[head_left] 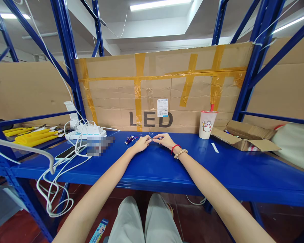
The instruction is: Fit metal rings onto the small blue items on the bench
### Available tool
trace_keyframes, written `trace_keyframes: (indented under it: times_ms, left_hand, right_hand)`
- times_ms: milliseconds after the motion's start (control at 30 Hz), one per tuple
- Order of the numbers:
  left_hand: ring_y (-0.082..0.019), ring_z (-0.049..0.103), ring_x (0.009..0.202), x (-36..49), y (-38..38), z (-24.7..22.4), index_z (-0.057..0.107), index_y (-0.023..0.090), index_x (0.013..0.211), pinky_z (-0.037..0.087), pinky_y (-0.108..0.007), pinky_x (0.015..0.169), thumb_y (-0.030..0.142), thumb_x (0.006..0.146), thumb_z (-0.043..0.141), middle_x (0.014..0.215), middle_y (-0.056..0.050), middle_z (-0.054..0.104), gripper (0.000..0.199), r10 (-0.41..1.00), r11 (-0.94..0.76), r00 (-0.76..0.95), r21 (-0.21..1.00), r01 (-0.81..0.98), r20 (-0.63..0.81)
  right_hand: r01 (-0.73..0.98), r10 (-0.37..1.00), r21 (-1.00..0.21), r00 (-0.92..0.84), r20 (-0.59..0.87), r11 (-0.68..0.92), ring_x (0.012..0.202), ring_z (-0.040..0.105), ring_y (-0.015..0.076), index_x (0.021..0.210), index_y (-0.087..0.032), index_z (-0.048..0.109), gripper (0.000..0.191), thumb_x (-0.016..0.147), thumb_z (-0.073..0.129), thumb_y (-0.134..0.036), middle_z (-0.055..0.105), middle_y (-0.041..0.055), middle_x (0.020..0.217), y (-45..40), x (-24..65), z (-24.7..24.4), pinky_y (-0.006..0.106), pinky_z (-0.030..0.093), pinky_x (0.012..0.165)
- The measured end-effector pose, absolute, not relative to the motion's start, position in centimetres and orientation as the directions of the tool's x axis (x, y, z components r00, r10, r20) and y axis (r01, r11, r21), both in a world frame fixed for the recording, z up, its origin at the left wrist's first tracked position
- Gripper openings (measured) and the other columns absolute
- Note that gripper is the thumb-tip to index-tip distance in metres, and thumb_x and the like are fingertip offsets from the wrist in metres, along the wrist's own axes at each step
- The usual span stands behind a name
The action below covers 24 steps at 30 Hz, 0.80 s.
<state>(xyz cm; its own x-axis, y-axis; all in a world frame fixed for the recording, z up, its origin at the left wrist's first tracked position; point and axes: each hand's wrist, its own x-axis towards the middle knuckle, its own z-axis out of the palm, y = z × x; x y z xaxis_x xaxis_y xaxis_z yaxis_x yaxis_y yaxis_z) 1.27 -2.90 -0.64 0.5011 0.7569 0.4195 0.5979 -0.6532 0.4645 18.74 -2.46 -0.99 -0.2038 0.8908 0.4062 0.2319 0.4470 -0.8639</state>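
Observation:
My left hand (142, 143) and my right hand (164, 140) meet over the blue shelf top (152, 165), fingertips pinched close together. Between them shows a tiny shiny piece (152, 139), too small to name. Both hands are closed at the fingertips, and the piece seems to touch both. Just left of my left hand lies a little group of dark purple and metallic small parts (131, 139). A red string and a beaded bracelet (180, 153) circle my right wrist.
At left are a white power strip (91, 130) with tangled cables (53, 192), a phone (66, 152) and yellow-handled tools (38, 136). To the right stand a paper cup (207, 125) with a straw and an open cardboard box (245, 135). A taped cardboard panel (111, 98) closes the back.

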Motion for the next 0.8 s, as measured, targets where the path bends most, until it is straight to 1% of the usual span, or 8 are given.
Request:
trace_keyframes:
  times_ms: [200,333,500,633,800]
  left_hand:
    - [-0.013,0.052,0.062,1.66,-3.32,-0.88,0.042,0.018,0.08,0.04,-0.025,0.065,0.026,0.087,0.034,0.061,0.003,0.052,0.013,0.74,-0.672,0.537,0.483,0.562,0.404]
    - [-0.013,0.052,0.062,1.84,-3.39,-0.85,0.039,0.019,0.078,0.041,-0.025,0.067,0.025,0.087,0.034,0.061,0.003,0.052,0.012,0.73,-0.682,0.545,0.491,0.542,0.412]
    - [-0.013,0.052,0.063,1.87,-3.38,-1.02,0.036,0.019,0.076,0.041,-0.025,0.067,0.025,0.087,0.034,0.062,0.003,0.051,0.013,0.716,-0.697,0.547,0.491,0.523,0.434]
    - [-0.013,0.053,0.064,1.82,-3.28,-1.22,0.035,0.02,0.075,0.041,-0.025,0.067,0.026,0.086,0.036,0.063,0.003,0.052,0.013,0.703,-0.711,0.549,0.48,0.514,0.452]
    - [-0.013,0.054,0.065,1.68,-3.22,-0.95,0.035,0.02,0.076,0.041,-0.026,0.07,0.025,0.086,0.036,0.065,0.003,0.053,0.012,0.687,-0.727,0.551,0.459,0.511,0.474]
  right_hand:
    - [0.268,0.902,-0.865,-0.215,0.375,0.424,0.047,0.045,0.0055,0.074,-0.012,0.07,0.038,0.051,0.074,-0.042,0.064,0.0047,0.071,-1.77,19.41,-1.47,0.02,0.038,0.043]
    - [0.276,0.907,-0.868,-0.216,0.363,0.413,0.046,0.044,0.0052,0.077,-0.011,0.069,0.037,0.054,0.072,-0.041,0.061,0.0026,0.065,-1.89,19.41,-1.25,0.019,0.037,0.043]
    - [0.283,0.912,-0.873,-0.224,0.343,0.398,0.046,0.041,0.0048,0.076,-0.011,0.068,0.039,0.054,0.072,-0.042,0.058,0.0009,0.059,-2.03,19.53,-1.07,0.018,0.033,0.041]
    - [0.286,0.92,-0.885,-0.251,0.301,0.368,0.046,0.041,0.0045,0.074,-0.011,0.069,0.04,0.053,0.073,-0.045,0.059,0.0021,0.063,-1.93,19.77,-1.1,0.019,0.035,0.043]
    - [0.293,0.939,-0.907,-0.255,0.23,0.302,0.043,0.035,0.0036,0.081,-0.011,0.07,0.047,0.054,0.072,-0.051,0.054,0.0002,0.055,-1.83,19.81,-1.03,0.02,0.03,0.041]
